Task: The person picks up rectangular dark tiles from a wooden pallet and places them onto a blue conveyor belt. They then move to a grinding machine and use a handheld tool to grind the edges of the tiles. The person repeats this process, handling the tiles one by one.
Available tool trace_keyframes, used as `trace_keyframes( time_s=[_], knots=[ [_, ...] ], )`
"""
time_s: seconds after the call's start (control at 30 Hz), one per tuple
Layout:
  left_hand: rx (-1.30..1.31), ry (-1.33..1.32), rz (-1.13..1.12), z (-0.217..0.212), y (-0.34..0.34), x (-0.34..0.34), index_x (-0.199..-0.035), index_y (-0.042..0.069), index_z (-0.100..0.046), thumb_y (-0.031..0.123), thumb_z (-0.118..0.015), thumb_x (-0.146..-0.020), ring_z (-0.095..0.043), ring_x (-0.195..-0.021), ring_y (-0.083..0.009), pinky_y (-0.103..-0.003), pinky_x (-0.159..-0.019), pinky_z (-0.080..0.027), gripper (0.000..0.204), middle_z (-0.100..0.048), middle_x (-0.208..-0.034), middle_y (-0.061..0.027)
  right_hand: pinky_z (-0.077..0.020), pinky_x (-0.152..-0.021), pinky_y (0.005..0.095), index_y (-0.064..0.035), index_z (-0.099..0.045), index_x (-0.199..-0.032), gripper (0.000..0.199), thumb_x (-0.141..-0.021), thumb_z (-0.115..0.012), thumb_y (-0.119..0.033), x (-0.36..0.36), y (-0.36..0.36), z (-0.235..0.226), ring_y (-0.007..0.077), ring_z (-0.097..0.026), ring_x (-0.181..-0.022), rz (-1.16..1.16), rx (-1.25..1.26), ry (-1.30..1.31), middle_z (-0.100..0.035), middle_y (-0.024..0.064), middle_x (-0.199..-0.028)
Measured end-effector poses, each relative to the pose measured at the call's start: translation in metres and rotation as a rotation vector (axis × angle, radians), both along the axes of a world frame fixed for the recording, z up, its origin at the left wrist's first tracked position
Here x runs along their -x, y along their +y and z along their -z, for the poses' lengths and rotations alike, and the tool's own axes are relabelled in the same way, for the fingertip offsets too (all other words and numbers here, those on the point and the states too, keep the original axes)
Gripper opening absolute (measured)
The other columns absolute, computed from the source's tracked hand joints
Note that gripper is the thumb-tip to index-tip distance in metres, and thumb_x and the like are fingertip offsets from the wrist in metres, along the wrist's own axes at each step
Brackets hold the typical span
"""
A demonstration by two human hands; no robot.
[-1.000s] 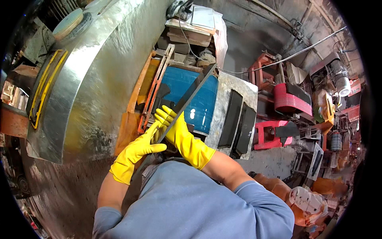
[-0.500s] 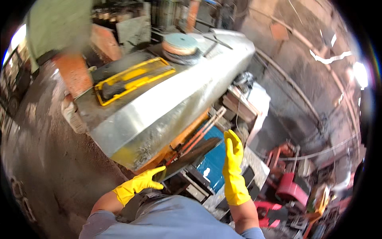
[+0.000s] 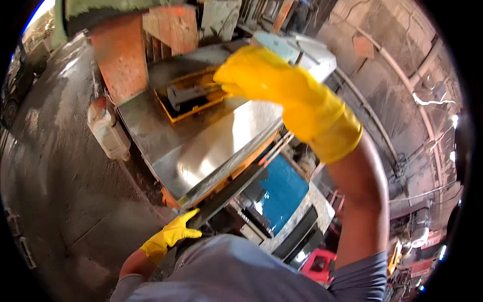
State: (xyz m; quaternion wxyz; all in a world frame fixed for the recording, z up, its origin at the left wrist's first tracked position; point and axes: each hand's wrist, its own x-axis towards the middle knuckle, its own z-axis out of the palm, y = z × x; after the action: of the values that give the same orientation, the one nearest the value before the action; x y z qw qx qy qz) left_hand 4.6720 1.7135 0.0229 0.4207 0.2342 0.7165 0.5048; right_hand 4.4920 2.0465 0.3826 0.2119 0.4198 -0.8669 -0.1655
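Both of my hands wear yellow rubber gloves. My left hand (image 3: 170,235) is low, by my grey shirt, gripping the lower end of a long dark metal plate (image 3: 226,194). The plate slants up to the right under the edge of a shiny sheet-metal table (image 3: 201,151). My right hand (image 3: 274,85) is raised close to the camera above that table. Its fingers are loosely bent with nothing seen in them, right beside a yellow-rimmed tray (image 3: 193,95) that holds a dark metal part.
A white plastic jug (image 3: 108,133) stands on the wet concrete floor left of the table. Behind it rises an orange-red block (image 3: 121,55). A blue machine panel (image 3: 276,190) sits below the table's edge, a red object (image 3: 318,264) lower right, and pipes run along the right wall.
My right hand has let go of the plate and swung up over the table toward the yellow tray. My left hand stays on the plate's lower end. My view has turned left.
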Motion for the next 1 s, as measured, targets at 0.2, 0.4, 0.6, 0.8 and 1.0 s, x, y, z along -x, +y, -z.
trace_keyframes(
  time_s=[0.2,0.4,0.6,0.8,1.0],
  knots=[
    [-0.096,-0.103,0.007,0.02,0.012,0.006,-0.164,0.003,-0.039,0.032,-0.091,-0.078,-0.049,-0.148,-0.0328,-0.039,-0.122,-0.036,0.105,-0.053,-0.158,-0.0263,-0.057,-0.09,0.0465,-0.0144,-0.074,-0.119,0.03,-0.091,-0.074,-0.027,0.035,0.004,0.034,0.0339,-0.072,-0.1,0.003,0.047,0.093,-0.076,0.0113,-0.105],
    [-0.106,-0.105,0.113,0.012,0.038,0.009,-0.164,0.0,-0.037,0.031,-0.089,-0.077,-0.046,-0.15,-0.0295,-0.037,-0.124,-0.032,0.106,-0.051,-0.16,-0.0237,-0.0588,-0.085,0.0453,-0.0104,-0.069,-0.123,0.032,-0.094,-0.072,-0.023,-0.027,0.022,0.026,0.0354,-0.074,-0.095,0.006,0.345,0.137,-0.076,0.0166,-0.105],
    [-0.015,-0.231,0.057,0.006,0.058,-0.006,-0.164,0.007,-0.041,0.026,-0.086,-0.079,-0.051,-0.141,-0.0232,-0.035,-0.12,-0.035,0.098,-0.056,-0.152,-0.0139,-0.0593,-0.085,0.0419,-0.0047,-0.064,-0.129,0.032,-0.099,-0.065,-0.015,-0.186,0.061,0.093,0.0327,-0.074,-0.093,0.218,1.147,-0.096,-0.075,0.0188,-0.106],
    [-0.03,-0.412,0.011,-0.004,0.107,-0.025,-0.163,0.004,-0.043,0.025,-0.085,-0.081,-0.053,-0.136,-0.0216,-0.032,-0.116,-0.038,0.094,-0.059,-0.147,-0.0123,-0.0561,-0.095,0.0353,0.0009,-0.059,-0.137,0.037,-0.102,-0.049,-0.006,-0.37,0.096,0.257,0.0192,-0.072,-0.097,0.825,1.938,-0.602,-0.075,0.0125,-0.111],
    [0.027,-0.455,-0.016,-0.01,0.141,-0.038,-0.162,0.009,-0.045,0.026,-0.084,-0.086,-0.06,-0.112,-0.0142,-0.029,-0.097,-0.05,0.088,-0.062,-0.125,-0.0033,-0.0461,-0.065,0.0284,-0.001,-0.062,-0.143,0.055,-0.105,-0.071,-0.039,-0.438,0.072,0.298,0.0109,-0.058,-0.072,1.467,1.993,-0.698,-0.07,0.0054,-0.09]
  ],
)
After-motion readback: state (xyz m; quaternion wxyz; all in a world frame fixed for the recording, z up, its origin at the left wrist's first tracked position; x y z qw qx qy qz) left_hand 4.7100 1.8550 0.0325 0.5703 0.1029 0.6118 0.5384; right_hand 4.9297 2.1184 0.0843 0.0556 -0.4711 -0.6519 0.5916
